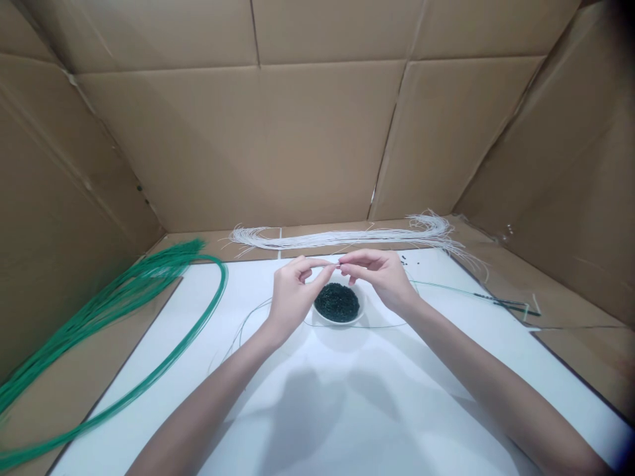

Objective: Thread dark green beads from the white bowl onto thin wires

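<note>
Centrally, my left hand [292, 291] and my right hand [377, 274] meet over the far side of a white bowl [342, 322], which holds a heap of small dark green beads [337, 303]. The thumb and forefinger of each hand are closed in a pinch, the two sets of fingertips nearly touching, on a small piece [338, 266] too fine to make out; the other fingers curl loosely. The bowl rests on the white counter [426, 436], near side towards my forearms. Thin strands lie on the counter to the left of my left hand; whether they run into my grip I cannot tell. To the right of my right wrist, a thin green strand [446, 287] extends to a darker, thicker length [483, 297] near the right edge. A few dark specks [403, 260] lie just beyond my right hand. Along the left, a bundle of green strands [169, 268] spreads on cardboard, its loop [213, 291] curving over the counter; at the far edge lie white strands [342, 238], before a cardboard wall [317, 145]. The step in hand I judge to be fine fingertip work, both hands on one spot; the next move would seem to call for a steady pinch and close alignment of the fingertips.
</note>
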The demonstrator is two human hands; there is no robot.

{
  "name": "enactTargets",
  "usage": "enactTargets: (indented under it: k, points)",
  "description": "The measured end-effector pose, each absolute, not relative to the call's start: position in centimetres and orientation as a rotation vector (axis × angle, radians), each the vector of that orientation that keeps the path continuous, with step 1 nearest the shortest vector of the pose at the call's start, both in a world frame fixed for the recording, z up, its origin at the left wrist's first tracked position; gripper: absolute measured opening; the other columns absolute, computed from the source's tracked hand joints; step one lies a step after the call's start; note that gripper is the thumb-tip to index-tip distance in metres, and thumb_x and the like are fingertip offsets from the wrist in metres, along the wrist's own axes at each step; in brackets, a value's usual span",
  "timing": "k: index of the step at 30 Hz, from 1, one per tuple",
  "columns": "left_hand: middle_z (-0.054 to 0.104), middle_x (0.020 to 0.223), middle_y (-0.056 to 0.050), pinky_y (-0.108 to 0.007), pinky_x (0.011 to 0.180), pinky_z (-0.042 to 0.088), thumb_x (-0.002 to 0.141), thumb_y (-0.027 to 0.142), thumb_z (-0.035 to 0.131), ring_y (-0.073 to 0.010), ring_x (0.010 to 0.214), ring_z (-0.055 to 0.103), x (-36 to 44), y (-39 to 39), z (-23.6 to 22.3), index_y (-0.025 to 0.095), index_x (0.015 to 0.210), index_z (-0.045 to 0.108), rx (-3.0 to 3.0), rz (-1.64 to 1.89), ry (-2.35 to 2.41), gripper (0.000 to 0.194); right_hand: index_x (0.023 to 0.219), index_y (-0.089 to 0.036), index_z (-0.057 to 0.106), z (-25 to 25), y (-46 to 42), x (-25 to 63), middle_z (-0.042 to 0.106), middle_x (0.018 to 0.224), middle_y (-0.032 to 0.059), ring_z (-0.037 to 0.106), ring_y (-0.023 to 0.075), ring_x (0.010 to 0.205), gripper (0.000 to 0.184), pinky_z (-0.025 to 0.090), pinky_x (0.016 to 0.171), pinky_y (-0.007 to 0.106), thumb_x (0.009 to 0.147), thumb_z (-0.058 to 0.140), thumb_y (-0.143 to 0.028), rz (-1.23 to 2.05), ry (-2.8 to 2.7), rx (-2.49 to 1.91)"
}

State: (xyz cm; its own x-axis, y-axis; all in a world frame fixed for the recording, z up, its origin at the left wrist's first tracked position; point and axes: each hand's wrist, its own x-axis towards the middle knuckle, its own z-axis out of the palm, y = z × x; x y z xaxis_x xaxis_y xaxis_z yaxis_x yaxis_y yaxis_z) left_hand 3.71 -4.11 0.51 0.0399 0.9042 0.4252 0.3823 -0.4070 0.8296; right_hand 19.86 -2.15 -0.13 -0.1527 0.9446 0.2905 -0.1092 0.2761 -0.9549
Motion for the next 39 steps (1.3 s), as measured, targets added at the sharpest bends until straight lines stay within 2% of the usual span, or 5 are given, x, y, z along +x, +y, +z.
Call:
enactTargets:
  k: [12,21,28,33,39]
  points:
    - [0.054,0.06,0.001,-0.022,0.059,0.034,0.079,0.033,0.051,-0.0093,0.055,0.037,3.66,-4.02,0.21,0.017,0.077,0.067,1.86,1.378,1.217,0.024,0.07,-0.02,0.07,-0.15,-2.26,19.75,0.069,0.073,0.0025,0.06,0.0129,0.063,0.011,0.048,0.048,0.023,0.06,0.072,-0.022,1.093,-1.399,-0.824]
    - [0.021,0.052,0.007,-0.019,0.049,0.026,0.077,0.036,0.054,-0.007,0.047,0.025,3.86,-4.25,0.12,0.017,0.081,0.059,1.832,1.427,1.247,0.02,0.083,-0.018,0.066,-0.07,-2.47,19.7,0.07,0.075,0.005,0.064,0.0183,0.073,0.023,0.05,0.049,0.024,0.061,0.072,-0.024,1.055,-1.404,-0.842]
    - [0.026,0.049,0.006,-0.019,0.048,0.027,0.078,0.038,0.052,-0.0071,0.047,0.026,3.95,-4.27,0.07,0.016,0.078,0.059,1.813,1.405,1.204,0.023,0.081,-0.018,0.066,0.0,-2.57,19.68,0.069,0.074,0.0045,0.064,0.0181,0.072,0.022,0.05,0.049,0.024,0.061,0.072,-0.025,1.041,-1.408,-0.854]
    - [0.049,0.061,0.001,-0.02,0.051,0.031,0.081,0.036,0.048,-0.0078,0.052,0.035,3.9,-4.21,-0.02,0.016,0.078,0.059,1.837,1.418,1.177,0.023,0.08,-0.018,0.066,0.14,-2.61,19.67,0.069,0.074,0.0046,0.064,0.0189,0.074,0.021,0.051,0.049,0.024,0.061,0.072,-0.025,1.032,-1.41,-0.855]
    - [0.039,0.053,0.003,-0.02,0.051,0.03,0.08,0.034,0.05,-0.0075,0.049,0.032,3.69,-4.08,-0.18,0.016,0.076,0.061,1.963,1.409,1.221,0.022,0.082,-0.018,0.065,0.18,-2.69,19.72,0.068,0.075,0.0045,0.064,0.0179,0.073,0.021,0.051,0.051,0.024,0.063,0.071,-0.025,0.991,-1.439,-0.854]
